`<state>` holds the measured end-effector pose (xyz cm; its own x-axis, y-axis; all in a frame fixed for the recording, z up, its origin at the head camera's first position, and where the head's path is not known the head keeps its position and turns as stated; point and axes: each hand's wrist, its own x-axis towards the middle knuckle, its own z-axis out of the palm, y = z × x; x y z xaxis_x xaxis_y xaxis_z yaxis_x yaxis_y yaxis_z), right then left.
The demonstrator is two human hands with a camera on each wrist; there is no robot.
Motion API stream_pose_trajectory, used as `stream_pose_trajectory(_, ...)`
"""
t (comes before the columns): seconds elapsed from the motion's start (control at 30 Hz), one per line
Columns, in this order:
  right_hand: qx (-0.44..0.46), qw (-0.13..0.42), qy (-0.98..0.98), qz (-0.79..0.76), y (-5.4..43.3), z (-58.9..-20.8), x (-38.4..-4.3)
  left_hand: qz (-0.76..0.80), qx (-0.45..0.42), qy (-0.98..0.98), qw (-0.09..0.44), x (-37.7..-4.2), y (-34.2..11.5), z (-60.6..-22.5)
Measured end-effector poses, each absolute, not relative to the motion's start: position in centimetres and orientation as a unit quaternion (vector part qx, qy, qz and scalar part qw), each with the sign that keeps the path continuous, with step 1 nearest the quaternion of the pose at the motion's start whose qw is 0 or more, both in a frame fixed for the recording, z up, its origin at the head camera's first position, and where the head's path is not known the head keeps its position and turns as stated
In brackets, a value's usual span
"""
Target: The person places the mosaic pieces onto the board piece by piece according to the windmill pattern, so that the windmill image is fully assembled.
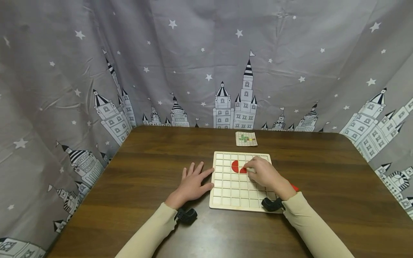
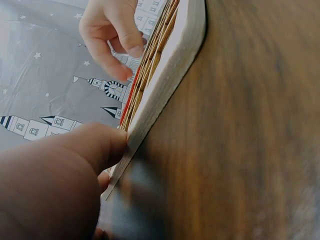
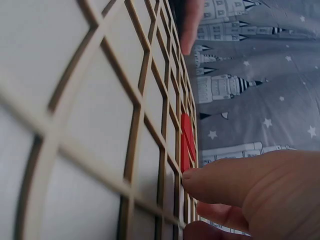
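Note:
A pale square grid board [image 1: 226,204] lies on the table. My left hand [image 1: 191,184] rests flat with fingers spread, index finger and thumb touching the board's left edge. Red quarter-circle pieces [image 1: 235,166] sit in the grid's upper middle, two making a half circle. My right hand [image 1: 265,173] reaches over the board from the right, its thumb and fingers pinching another red piece [image 1: 243,171] close beside them. In the right wrist view, the thumb [image 3: 215,179] meets the end of a red piece [image 3: 185,145]; the fingers partly hide it.
A small card [image 1: 246,139] with a green, yellow and brown pattern on a grid lies behind the board. Something red [image 1: 295,187] shows beside my right wrist, mostly hidden. A grey curtain [image 1: 180,71] with castles and stars hangs behind the brown wooden table [image 1: 155,150].

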<state>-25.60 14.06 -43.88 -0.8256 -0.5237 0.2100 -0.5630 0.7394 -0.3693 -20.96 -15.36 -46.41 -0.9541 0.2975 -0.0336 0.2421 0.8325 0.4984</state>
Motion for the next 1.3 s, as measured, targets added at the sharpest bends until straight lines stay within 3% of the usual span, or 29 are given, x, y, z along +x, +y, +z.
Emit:
stream_pose_trajectory(0.77, 0.211, 0.03, -0.958, 0.193, 24.3, -42.5, -22.3, 0.251, 0.142, 0.956, 0.059, -21.0, -15.3, -46.2)
stream_pose_trajectory(1.3, 0.202, -0.001, -0.962, 0.185, 25.6, -43.4, -21.4, 0.25, 0.143, 0.956, 0.06, -21.0, -15.3, -46.2)
